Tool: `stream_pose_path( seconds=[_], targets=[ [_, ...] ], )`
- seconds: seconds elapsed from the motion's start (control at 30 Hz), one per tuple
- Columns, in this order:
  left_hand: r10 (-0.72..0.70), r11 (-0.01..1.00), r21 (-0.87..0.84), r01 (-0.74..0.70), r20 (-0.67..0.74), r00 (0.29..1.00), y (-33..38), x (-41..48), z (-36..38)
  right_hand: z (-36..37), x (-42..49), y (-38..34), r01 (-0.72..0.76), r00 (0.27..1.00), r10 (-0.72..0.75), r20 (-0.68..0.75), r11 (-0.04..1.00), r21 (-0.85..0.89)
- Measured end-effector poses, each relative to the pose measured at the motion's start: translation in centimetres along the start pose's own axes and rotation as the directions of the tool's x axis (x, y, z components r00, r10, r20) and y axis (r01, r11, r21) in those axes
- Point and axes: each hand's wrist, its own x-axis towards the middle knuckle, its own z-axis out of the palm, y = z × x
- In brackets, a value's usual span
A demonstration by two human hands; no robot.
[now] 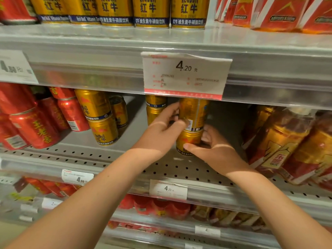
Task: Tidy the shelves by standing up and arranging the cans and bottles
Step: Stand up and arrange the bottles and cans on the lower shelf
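Reaching into the middle shelf (107, 159), both hands close on a stack of two gold cans at its centre. The left hand (161, 130) grips the top can (193, 114): its fingers curl round the can's left side and the thumb lies across the front near the barcode. The right hand (213, 150) grips the bottom can (188, 139), with the thumb pressed across the lower front and the fingers wrapped round the right side, their tips hidden behind it. The top can stands on the bottom can, and both are about upright. The top can's rim is hidden behind the price tag (185, 74), which reads 4.20 and hangs from the shelf above.

Just behind and to the left of the held stack stands a second gold stack (155, 108), partly covered by the left hand's fingers. Further left, apart from these, a third gold stack (98, 117) leans a little to the left, with another gold can just behind it. Red cans (36, 126) fill the left end of the shelf, stacked and tilted. At the right end lie wrapped bottles (280, 141) with gold and red labels, near the right hand but not touching it.

On the upper shelf a row of gold cans (150, 11) stands upright, with red cartons (276, 13) to their right. A smaller tag (168, 189) reading 4.20 sits on the middle shelf's front edge, between the two forearms.
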Motion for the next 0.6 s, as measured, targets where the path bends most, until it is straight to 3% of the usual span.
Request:
stream_pose_path(
  seconds=[0.17, 0.3, 0.43, 0.6],
  targets=[
    [0.029, 0.999, 0.012, -0.03, 0.008, 1.0, -0.2, 0.3, -0.4, 0.3, -0.5, -0.2, 0.021, 0.999, -0.021, -0.024, 1.0, 0.009],
    [0.086, 0.996, -0.028, -0.089, -0.098, 0.992, -0.5, -0.3, -1.3, 0.9, -0.4, 0.3, 0.026, 0.997, -0.025, -0.074, 1.0, 0.01],
    [0.035, 0.997, -0.065, -0.047, -0.168, 0.985, 0.1, -0.1, -1.1, 0.8, -0.5, 0.2, 0.001, 0.998, -0.001, -0.066, 1.0, -0.006],
    [-0.032, 0.996, -0.081, 0.031, -0.015, 0.999, 1.5, 0.9, -1.0, 0.6, -0.7, -0.3, 0.007, 0.999, -0.006, -0.047, 1.0, 0.021]
  ],
)
